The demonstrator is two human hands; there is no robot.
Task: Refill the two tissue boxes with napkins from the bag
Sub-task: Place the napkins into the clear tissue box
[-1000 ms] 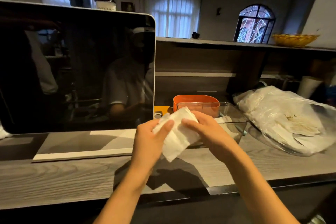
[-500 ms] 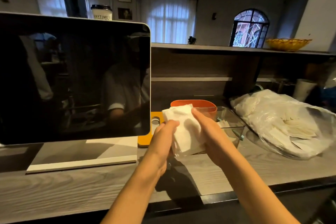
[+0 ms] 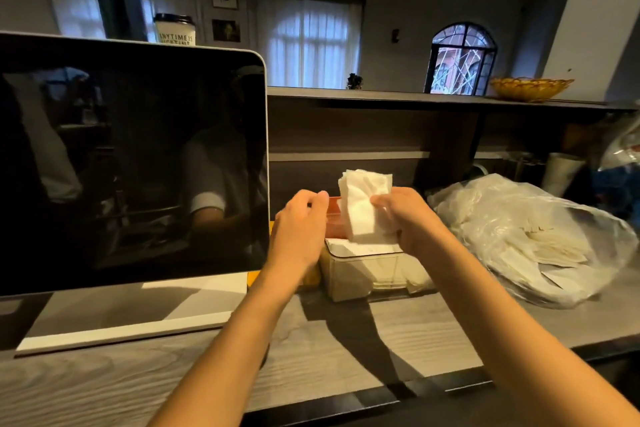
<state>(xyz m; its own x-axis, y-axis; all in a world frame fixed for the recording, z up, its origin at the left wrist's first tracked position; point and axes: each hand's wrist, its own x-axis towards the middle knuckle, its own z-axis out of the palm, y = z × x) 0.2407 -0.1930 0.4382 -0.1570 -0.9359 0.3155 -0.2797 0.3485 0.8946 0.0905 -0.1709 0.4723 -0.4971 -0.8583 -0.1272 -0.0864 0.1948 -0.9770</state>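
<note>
Head view puts a stack of white napkins [image 3: 363, 206] at the centre, held upright above the clear tissue box [image 3: 372, 270]. I see my right hand [image 3: 407, 218] gripping the stack at its right edge, fingers curled round the lower half. My left hand [image 3: 301, 222] sits just left of the stack with its fingers curled inward; I cannot tell whether its fingertips touch the napkins or hold anything.

The clear tissue box stands on the bench [image 3: 346, 350] directly under the stack, with pale napkins visible through its wall and at its top opening. Behind it, mostly hidden by my hands, is an orange box [image 3: 333, 215]; its shape I cannot make out fully.

To the right, on the bench, lies the clear plastic bag [image 3: 526, 239], slumped and holding loose napkins.

To the left stands a large dark screen [image 3: 131, 163] on a white base, reflecting a seated person in a light short-sleeved top. Above its top edge a paper cup [image 3: 175, 29] shows print reading "ANYTIME IS"; the line below is cut off. A dark flask [image 3: 119, 0] stands beside the cup. On the shelf [image 3: 415, 97] at the far right rests a yellow woven basket [image 3: 530, 88].
</note>
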